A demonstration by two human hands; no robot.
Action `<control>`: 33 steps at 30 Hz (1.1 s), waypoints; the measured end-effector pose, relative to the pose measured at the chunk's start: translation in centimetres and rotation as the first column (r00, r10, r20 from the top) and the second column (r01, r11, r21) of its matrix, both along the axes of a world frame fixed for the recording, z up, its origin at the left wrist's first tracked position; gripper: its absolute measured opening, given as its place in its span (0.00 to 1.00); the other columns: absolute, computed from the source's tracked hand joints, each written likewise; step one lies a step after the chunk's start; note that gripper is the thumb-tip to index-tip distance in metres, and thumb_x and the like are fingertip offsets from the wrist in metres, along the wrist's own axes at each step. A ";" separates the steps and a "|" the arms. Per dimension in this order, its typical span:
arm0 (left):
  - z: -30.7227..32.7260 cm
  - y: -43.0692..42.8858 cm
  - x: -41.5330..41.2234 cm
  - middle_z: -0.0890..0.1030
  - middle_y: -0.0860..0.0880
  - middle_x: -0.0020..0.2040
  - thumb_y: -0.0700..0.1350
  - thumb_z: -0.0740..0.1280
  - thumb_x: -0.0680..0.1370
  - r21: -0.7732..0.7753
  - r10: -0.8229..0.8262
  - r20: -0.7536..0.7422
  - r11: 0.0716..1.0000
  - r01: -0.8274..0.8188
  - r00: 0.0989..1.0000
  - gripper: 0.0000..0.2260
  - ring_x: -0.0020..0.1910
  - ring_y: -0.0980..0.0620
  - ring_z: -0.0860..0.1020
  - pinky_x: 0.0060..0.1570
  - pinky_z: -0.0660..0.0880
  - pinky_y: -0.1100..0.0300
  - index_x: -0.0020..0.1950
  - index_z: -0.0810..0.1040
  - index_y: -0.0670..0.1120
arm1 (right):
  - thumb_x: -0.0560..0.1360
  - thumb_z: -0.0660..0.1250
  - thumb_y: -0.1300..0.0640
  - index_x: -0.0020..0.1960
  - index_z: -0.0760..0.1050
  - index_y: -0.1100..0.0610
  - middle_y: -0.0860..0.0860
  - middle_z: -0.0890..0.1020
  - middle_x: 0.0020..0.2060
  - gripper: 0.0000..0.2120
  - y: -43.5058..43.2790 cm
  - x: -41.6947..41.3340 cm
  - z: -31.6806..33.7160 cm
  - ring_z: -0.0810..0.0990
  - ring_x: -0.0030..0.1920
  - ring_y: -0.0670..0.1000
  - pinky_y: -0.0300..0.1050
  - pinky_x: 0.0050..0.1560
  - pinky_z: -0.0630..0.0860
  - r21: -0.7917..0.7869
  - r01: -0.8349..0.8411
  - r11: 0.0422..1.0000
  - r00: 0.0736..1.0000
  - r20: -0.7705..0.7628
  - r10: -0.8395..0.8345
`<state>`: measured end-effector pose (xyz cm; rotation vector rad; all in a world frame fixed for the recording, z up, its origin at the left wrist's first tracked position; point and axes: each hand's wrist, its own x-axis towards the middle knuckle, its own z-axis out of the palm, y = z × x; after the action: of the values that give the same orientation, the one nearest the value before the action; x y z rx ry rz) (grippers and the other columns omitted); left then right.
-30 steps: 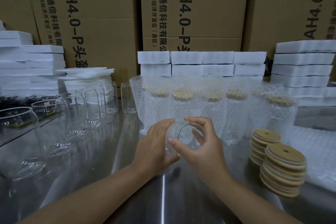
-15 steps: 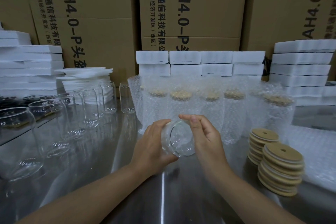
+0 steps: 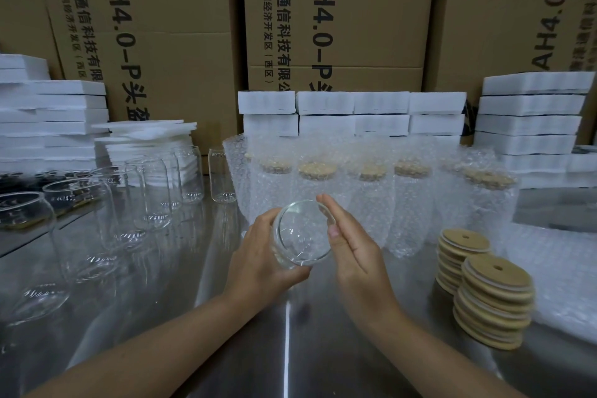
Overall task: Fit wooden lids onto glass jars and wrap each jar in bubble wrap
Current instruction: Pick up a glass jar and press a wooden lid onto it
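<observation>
One glass jar (image 3: pixel 303 233), long axis toward camera, left hand (image 3: pixel 258 263) grip.

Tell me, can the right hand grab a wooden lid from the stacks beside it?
Probably yes. The right hand lies flat against the glass jar and grips nothing, the left hand holds the jar, and the lid stacks sit uncovered on the table to its right with nothing between.

lid stacks (image 3: pixel 494 300): 2 | held jar (image 3: pixel 302 233): 1 | hands (image 3: pixel 261 263): 2
</observation>
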<state>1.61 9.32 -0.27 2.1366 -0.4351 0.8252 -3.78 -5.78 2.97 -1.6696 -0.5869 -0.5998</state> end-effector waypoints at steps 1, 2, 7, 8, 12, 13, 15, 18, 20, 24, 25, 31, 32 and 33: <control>0.0 0.0 0.0 0.72 0.67 0.59 0.60 0.78 0.59 0.004 0.006 0.002 1.000 -0.006 1.000 0.36 0.58 0.60 0.75 0.53 0.76 0.55 0.61 0.62 0.68 | 0.81 0.58 0.58 0.66 0.64 0.38 0.32 0.69 0.65 0.19 0.0 0.0 -0.1 0.65 0.67 0.32 0.28 0.66 0.62 -0.034 0.007 0.999 1.000 0.007 -0.007; 0.0 0.0 0.0 0.71 0.69 0.58 0.61 0.78 0.59 0.011 0.010 0.002 1.000 -0.010 1.000 0.37 0.58 0.62 0.74 0.52 0.74 0.59 0.62 0.62 0.68 | 0.79 0.60 0.56 0.67 0.63 0.39 0.33 0.69 0.65 0.20 0.0 0.1 -0.2 0.65 0.67 0.32 0.29 0.66 0.62 -0.060 0.022 0.998 1.000 0.017 -0.021; 0.2 0.4 0.0 0.65 0.76 0.55 0.62 0.76 0.60 0.139 0.033 -0.019 0.990 -0.030 0.999 0.38 0.60 0.66 0.70 0.49 0.66 0.65 0.67 0.65 0.61 | 0.72 0.71 0.51 0.65 0.64 0.38 0.35 0.71 0.63 0.27 -0.1 0.2 -0.6 0.68 0.66 0.36 0.32 0.64 0.65 -0.108 0.067 0.992 0.998 0.027 -0.064; 0.3 0.4 -0.1 0.65 0.76 0.54 0.61 0.77 0.61 0.156 0.034 -0.025 0.987 -0.030 0.999 0.38 0.60 0.66 0.70 0.48 0.66 0.66 0.66 0.65 0.62 | 0.71 0.72 0.49 0.64 0.64 0.36 0.35 0.70 0.62 0.27 0.0 0.3 -0.6 0.68 0.65 0.36 0.31 0.63 0.65 -0.116 0.067 0.991 0.998 0.024 -0.065; 0.7 -0.2 -0.8 0.69 0.70 0.57 0.65 0.72 0.56 0.035 -0.058 -0.059 0.998 0.060 0.997 0.35 0.55 0.64 0.75 0.48 0.72 0.68 0.59 0.60 0.71 | 0.65 0.66 0.34 0.64 0.60 0.34 0.32 0.69 0.63 0.30 0.1 0.3 -0.6 0.66 0.65 0.31 0.28 0.64 0.63 -0.067 0.035 0.997 0.999 -0.038 -0.037; 0.8 -0.3 -0.9 0.69 0.66 0.59 0.64 0.73 0.55 -0.057 -0.107 -0.043 0.993 0.104 0.993 0.38 0.56 0.61 0.76 0.50 0.76 0.63 0.61 0.61 0.67 | 0.65 0.64 0.32 0.65 0.59 0.33 0.31 0.69 0.63 0.31 0.1 0.3 -0.6 0.66 0.65 0.31 0.29 0.65 0.63 -0.044 0.011 0.999 0.998 -0.059 -0.013; 0.8 -0.6 -1.0 0.69 0.60 0.60 0.58 0.78 0.56 -0.246 -0.217 0.005 0.946 0.211 0.976 0.42 0.57 0.59 0.76 0.51 0.78 0.59 0.66 0.63 0.58 | 0.67 0.58 0.31 0.65 0.57 0.32 0.30 0.68 0.62 0.29 0.0 0.4 -0.8 0.67 0.64 0.33 0.36 0.66 0.65 -0.030 -0.021 0.999 0.996 -0.083 0.018; 1.0 -0.7 -1.2 0.75 0.54 0.57 0.52 0.80 0.56 -0.515 -0.345 0.002 0.804 0.297 0.939 0.45 0.52 0.56 0.81 0.41 0.80 0.58 0.69 0.61 0.59 | 0.69 0.55 0.31 0.65 0.59 0.35 0.34 0.68 0.64 0.26 -0.2 0.4 -0.7 0.66 0.65 0.33 0.34 0.65 0.63 -0.105 0.014 0.994 0.998 -0.056 -0.020; 1.3 -0.8 -1.1 0.81 0.46 0.53 0.45 0.79 0.59 -0.701 -0.410 -0.024 0.657 0.277 0.912 0.47 0.46 0.50 0.84 0.36 0.80 0.57 0.73 0.59 0.54 | 0.70 0.59 0.34 0.64 0.62 0.37 0.36 0.69 0.64 0.24 -0.4 0.5 -0.5 0.66 0.66 0.34 0.30 0.64 0.62 -0.154 0.062 0.986 0.998 -0.011 -0.064; 1.9 -1.0 -1.3 0.85 0.46 0.47 0.46 0.77 0.65 -0.871 -0.536 -0.093 0.453 0.192 0.839 0.43 0.43 0.46 0.85 0.32 0.79 0.59 0.76 0.59 0.51 | 0.70 0.70 0.50 0.64 0.65 0.45 0.43 0.73 0.63 0.25 -0.6 0.7 -0.6 0.71 0.64 0.41 0.33 0.63 0.66 -0.150 0.130 0.980 0.984 0.140 -0.109; 2.0 -1.1 -1.4 0.85 0.44 0.49 0.48 0.77 0.64 -0.903 -0.583 -0.112 0.398 0.163 0.804 0.42 0.43 0.45 0.85 0.32 0.79 0.59 0.74 0.62 0.50 | 0.70 0.71 0.52 0.64 0.66 0.46 0.44 0.73 0.62 0.26 -0.7 0.7 -0.6 0.72 0.64 0.42 0.34 0.63 0.67 -0.139 0.128 0.982 0.980 0.167 -0.105; 2.4 -1.8 -2.5 0.81 0.37 0.59 0.67 0.68 0.69 -0.976 -0.839 -0.132 0.203 0.078 0.527 0.41 0.53 0.41 0.83 0.42 0.83 0.54 0.75 0.63 0.45 | 0.67 0.70 0.43 0.65 0.66 0.46 0.42 0.74 0.63 0.29 -0.8 0.5 -0.5 0.72 0.65 0.39 0.35 0.65 0.68 -0.124 0.079 0.989 0.988 0.141 -0.061; 2.3 -1.9 -2.6 0.80 0.37 0.60 0.69 0.66 0.70 -0.979 -0.861 -0.139 0.193 0.061 0.489 0.42 0.57 0.41 0.82 0.48 0.82 0.52 0.75 0.63 0.44 | 0.66 0.71 0.42 0.66 0.66 0.46 0.41 0.74 0.63 0.31 -0.8 0.5 -0.5 0.72 0.65 0.39 0.35 0.65 0.68 -0.128 0.076 0.989 0.989 0.133 -0.059; 2.3 -2.1 -2.8 0.80 0.37 0.61 0.70 0.64 0.69 -0.985 -0.882 -0.136 0.168 0.030 0.450 0.43 0.59 0.42 0.81 0.52 0.81 0.52 0.74 0.64 0.43 | 0.65 0.72 0.40 0.66 0.66 0.47 0.41 0.74 0.64 0.33 -0.8 0.5 -0.5 0.71 0.65 0.39 0.34 0.65 0.68 -0.136 0.074 0.988 0.990 0.128 -0.057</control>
<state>-1.17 7.26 2.03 0.8413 -0.1533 -0.3335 -3.24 -6.53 2.45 -1.7984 -0.6786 -0.7278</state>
